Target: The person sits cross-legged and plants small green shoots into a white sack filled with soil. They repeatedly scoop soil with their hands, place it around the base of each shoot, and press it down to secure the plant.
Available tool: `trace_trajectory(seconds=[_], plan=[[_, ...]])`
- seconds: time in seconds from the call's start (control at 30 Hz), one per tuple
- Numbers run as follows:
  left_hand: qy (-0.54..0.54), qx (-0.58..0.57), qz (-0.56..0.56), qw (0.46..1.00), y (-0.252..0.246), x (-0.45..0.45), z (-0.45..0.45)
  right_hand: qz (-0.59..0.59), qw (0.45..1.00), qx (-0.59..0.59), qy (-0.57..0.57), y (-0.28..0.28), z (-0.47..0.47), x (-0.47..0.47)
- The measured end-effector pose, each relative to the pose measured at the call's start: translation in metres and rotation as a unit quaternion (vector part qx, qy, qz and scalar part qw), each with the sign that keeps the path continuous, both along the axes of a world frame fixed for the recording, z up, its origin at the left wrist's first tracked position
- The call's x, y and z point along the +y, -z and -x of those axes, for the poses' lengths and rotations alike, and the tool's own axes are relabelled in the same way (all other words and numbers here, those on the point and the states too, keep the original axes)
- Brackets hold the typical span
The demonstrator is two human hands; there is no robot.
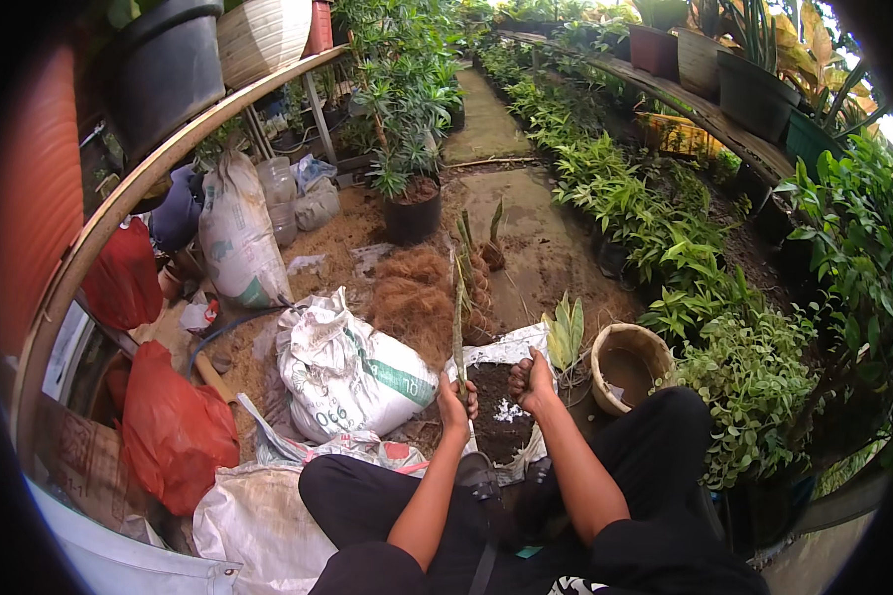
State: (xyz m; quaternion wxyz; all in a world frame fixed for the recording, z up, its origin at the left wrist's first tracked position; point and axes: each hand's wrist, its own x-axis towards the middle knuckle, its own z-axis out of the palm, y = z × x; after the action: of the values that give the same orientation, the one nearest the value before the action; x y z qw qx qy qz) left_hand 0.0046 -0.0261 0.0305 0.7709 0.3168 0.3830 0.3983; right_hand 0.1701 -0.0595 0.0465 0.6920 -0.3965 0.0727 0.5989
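Note:
My left hand [456, 401] is wrapped around a long, upright greenish plant stem [459, 327]. My right hand [533, 379] is curled into a fist; anything inside it is hidden. Below and between the hands lies dark soil [491, 379] in an opened white woven sack [512, 346]. A small heap of white granules [507, 410] rests on this soil, just under the right fist. Yellow-green leaves [565, 335] stand beyond the right hand, beside a round pot [616, 342] with brownish contents. Brown fibre [414, 301] lies in a pile ahead of the left hand.
A full white sack [350, 372] sits to the left, with red plastic bags [175, 428] past it. Rooted plant pieces [493, 251] rest on the concrete path [521, 201]. A black-potted shrub [413, 212] stands ahead. Leafy plants [625, 201] line the right side.

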Motion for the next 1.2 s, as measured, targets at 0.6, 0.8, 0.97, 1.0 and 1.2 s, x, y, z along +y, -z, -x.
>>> trace_trajectory(seconds=[0.6,0.8,0.97,1.0,1.2], plan=[[0.008,-0.039,-0.004,0.999,-0.01,0.007,-0.007,-0.126,0.99,-0.031,-0.054,-0.012,0.008,0.009],[-0.002,-0.006,-0.019,1.0,-0.005,0.005,-0.011,-0.104,0.987,-0.106,-0.053,-0.018,0.01,0.013],[-0.013,-0.005,-0.009,1.0,-0.007,0.012,-0.012,-0.119,0.959,-0.257,-0.02,-0.011,0.012,0.018],[-0.014,-0.003,-0.004,1.0,-0.011,0.015,-0.013,-0.123,0.951,-0.283,-0.006,-0.01,0.01,0.021],[-0.001,0.043,-0.036,0.998,-0.038,0.036,-0.021,-0.091,0.983,-0.132,0.084,-0.027,0.007,0.023]])
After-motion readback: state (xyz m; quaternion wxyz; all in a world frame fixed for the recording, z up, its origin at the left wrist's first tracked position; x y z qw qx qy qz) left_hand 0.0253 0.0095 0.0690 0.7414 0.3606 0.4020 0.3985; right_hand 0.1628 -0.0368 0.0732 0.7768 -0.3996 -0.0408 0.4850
